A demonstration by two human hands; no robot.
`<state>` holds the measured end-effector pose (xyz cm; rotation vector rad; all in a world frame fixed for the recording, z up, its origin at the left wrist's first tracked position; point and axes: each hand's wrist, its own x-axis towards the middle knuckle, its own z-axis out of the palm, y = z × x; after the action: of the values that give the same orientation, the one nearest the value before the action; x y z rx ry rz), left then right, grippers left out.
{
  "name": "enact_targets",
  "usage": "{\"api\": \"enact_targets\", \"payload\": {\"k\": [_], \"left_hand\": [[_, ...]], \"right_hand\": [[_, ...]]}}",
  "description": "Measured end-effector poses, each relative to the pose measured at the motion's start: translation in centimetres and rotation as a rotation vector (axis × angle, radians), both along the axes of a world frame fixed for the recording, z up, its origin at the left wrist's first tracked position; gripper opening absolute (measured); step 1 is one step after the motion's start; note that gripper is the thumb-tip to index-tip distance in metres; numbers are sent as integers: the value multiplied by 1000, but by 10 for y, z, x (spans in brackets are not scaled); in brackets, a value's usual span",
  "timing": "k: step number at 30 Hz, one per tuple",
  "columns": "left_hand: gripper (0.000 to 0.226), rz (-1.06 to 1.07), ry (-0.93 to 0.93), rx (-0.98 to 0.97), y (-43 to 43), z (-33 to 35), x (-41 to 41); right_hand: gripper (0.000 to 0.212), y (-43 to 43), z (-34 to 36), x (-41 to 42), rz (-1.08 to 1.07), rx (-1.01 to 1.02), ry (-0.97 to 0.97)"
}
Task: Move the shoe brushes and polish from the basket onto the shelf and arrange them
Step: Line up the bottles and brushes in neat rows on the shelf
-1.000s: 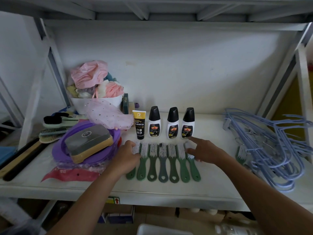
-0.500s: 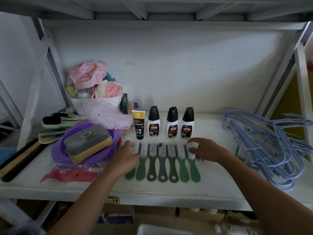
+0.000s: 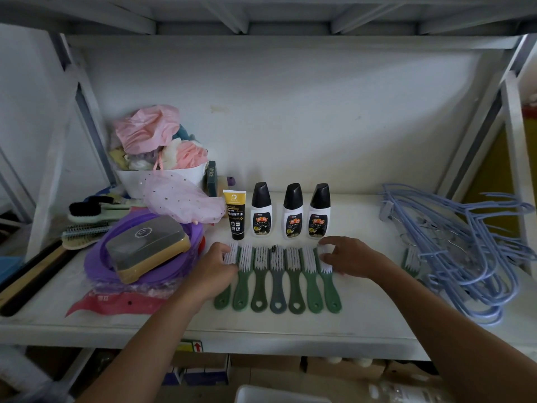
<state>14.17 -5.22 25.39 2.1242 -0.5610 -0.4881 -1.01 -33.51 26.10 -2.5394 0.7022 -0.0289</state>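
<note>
Several green-handled shoe brushes and one grey one [image 3: 277, 274] lie side by side, bristles up, on the white shelf [image 3: 363, 318]. Behind them stand three black-capped polish bottles [image 3: 292, 212] and a yellow-and-black tube [image 3: 236, 216]. My left hand [image 3: 213, 269] holds the head of the leftmost brush [image 3: 223, 299] at the row's left end. My right hand [image 3: 350, 257] pinches the white bristle head of the rightmost brush [image 3: 331, 292]. Another green brush [image 3: 411, 260] lies partly under the hangers to the right.
A pile of blue hangers [image 3: 465, 251] fills the shelf's right side. On the left sit a purple basin [image 3: 96, 263] with a sponge block [image 3: 145, 247], a white tub [image 3: 130, 181] of pink items and long brushes [image 3: 87, 212]. A white container's rim [image 3: 261, 395] shows below.
Both hands have stayed at the two ends of the brush row. My right hand's fingers have curled in a little round the rightmost brush head.
</note>
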Motion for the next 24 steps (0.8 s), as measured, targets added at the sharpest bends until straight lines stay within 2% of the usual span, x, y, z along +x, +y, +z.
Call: {"api": "enact_targets", "payload": {"k": [24], "left_hand": [[36, -43, -8, 2, -7, -6, -3]], "right_hand": [[39, -7, 7, -11, -26, 141, 23]]}}
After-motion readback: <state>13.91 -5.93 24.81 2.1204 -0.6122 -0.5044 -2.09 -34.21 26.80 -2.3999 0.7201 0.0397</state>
